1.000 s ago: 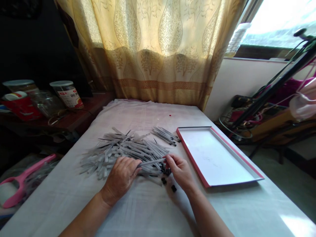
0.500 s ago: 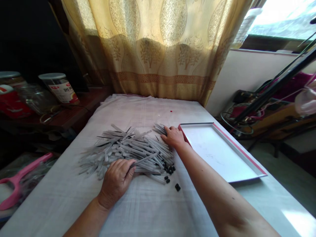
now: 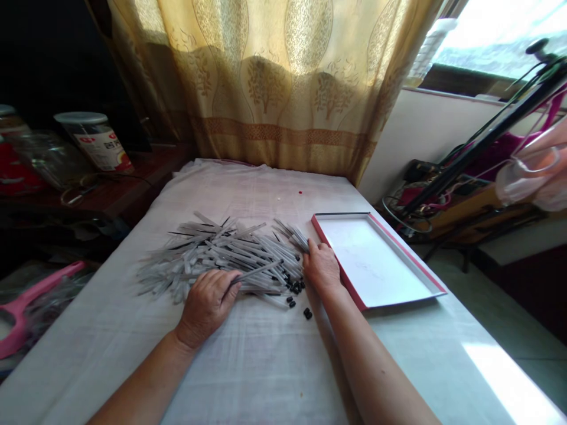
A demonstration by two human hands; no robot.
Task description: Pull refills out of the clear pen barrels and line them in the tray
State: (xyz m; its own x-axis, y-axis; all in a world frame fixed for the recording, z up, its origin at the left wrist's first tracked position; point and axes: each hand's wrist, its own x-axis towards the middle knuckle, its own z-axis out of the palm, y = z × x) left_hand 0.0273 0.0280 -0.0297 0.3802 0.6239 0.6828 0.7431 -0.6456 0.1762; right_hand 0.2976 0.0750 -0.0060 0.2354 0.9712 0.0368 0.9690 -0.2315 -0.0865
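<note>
So the left hand [image 3: 208, 304] has its thumb and fingers clamped on one slim grey tube [image 3: 261, 271], which pokes out up and to the right over the front of a big messy pile of translucent tubes [image 3: 230, 254] (pen-like things, some with dark strips showing). The right hand [image 3: 322, 265] is well apart from the left, over at the pile's right side. Its fingers are at the near ends of a smaller, neater bundle of tubes [image 3: 287, 229], which lies on the cloth between the pile and a box lid. Can't tell if they're pinching those or just resting there, since the hand hides the ends.

That shallow box lid [image 3: 376, 254] is white inside with pinkish-red sides, and sits just beside the right hand. Some stubby black caps [image 3: 308, 313] are scattered near the pile's front right corner. It's all on a white tablecloth [image 3: 248, 372], with a gold patterned curtain [image 3: 266, 100] behind and a labelled jar [image 3: 101, 147] off to the left.
</note>
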